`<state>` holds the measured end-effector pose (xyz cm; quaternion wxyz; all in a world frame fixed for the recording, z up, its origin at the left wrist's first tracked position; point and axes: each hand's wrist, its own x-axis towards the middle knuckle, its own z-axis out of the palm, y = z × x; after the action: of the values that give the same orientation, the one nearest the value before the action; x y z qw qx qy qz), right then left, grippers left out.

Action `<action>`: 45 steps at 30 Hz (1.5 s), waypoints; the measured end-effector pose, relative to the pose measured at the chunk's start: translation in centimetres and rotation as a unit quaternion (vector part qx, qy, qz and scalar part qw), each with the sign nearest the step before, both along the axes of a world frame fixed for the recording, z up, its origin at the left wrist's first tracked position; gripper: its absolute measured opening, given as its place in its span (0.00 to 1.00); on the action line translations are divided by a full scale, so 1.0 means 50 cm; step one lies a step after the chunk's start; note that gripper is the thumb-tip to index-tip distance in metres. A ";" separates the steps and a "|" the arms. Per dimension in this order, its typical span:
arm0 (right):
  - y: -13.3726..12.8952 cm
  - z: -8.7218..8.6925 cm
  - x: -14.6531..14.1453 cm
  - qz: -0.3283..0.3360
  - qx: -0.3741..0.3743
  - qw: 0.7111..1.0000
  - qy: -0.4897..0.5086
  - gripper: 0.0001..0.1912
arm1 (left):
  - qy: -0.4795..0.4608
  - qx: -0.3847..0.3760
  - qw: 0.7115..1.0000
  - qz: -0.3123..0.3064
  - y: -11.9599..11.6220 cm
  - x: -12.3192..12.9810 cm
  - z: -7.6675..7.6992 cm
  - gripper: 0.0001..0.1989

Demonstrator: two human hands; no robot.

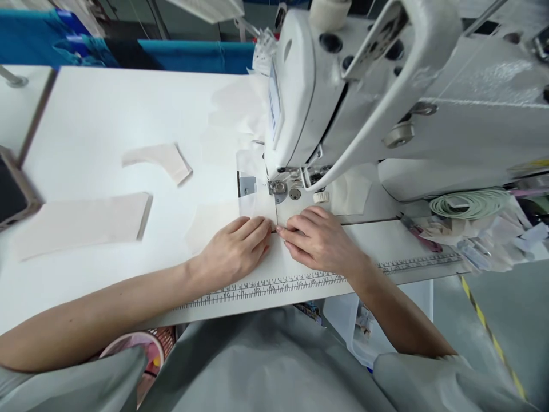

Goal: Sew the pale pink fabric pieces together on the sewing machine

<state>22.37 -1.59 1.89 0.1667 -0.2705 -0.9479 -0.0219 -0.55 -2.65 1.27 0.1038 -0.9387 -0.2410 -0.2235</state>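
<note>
A white sewing machine point(295, 97) stands over the table, its presser foot point(278, 187) just beyond my fingertips. A thin, pale fabric piece point(253, 207) lies by the foot, hard to tell from the white tabletop. My left hand point(238, 249) is closed, fingers together, with its fingertips on the fabric's near edge. Close to its right, my right hand point(315, 237) pinches at the same edge with thumb and forefinger. The fingers partly hide the fabric there, and a narrow gap separates the two hands.
Stacks of cut pale pieces, one curved point(156, 160) and one long point(86, 225), lie to the left. A measuring tape point(274, 286) runs along the table's front edge. Thread snips point(420, 233), a green cord coil point(469, 203) and scraps point(493, 240) sit right. A plastic bin point(343, 320) stands below.
</note>
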 end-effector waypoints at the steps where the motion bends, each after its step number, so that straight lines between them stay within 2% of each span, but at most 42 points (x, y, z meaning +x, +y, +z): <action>1: 0.000 0.001 -0.001 0.000 0.002 1.000 0.001 0.11 | 0.001 -0.001 1.000 0.005 -0.004 0.001 0.000 0.08; 9: -0.003 0.003 -0.004 -0.002 -0.003 1.000 0.005 0.12 | 0.013 0.020 1.000 0.016 -0.010 0.001 -0.004 0.10; 16: -0.002 0.004 -0.007 -0.020 -0.014 1.000 0.001 0.11 | 0.008 -0.006 1.000 0.011 -0.003 -0.001 -0.004 0.10; 32: 0.032 0.008 -0.014 -0.056 0.025 0.997 -0.057 0.14 | 0.015 -0.003 0.999 0.043 0.037 -0.003 -0.011 0.14; 45: 0.052 0.029 -0.028 -0.106 0.047 0.988 -0.102 0.17 | 0.012 -0.014 0.998 0.058 0.075 -0.003 -0.016 0.15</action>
<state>20.97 1.03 3.34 0.0781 -0.3572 -0.9241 -0.1115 -0.71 1.08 0.47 0.1061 -0.9271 -0.2969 -0.2028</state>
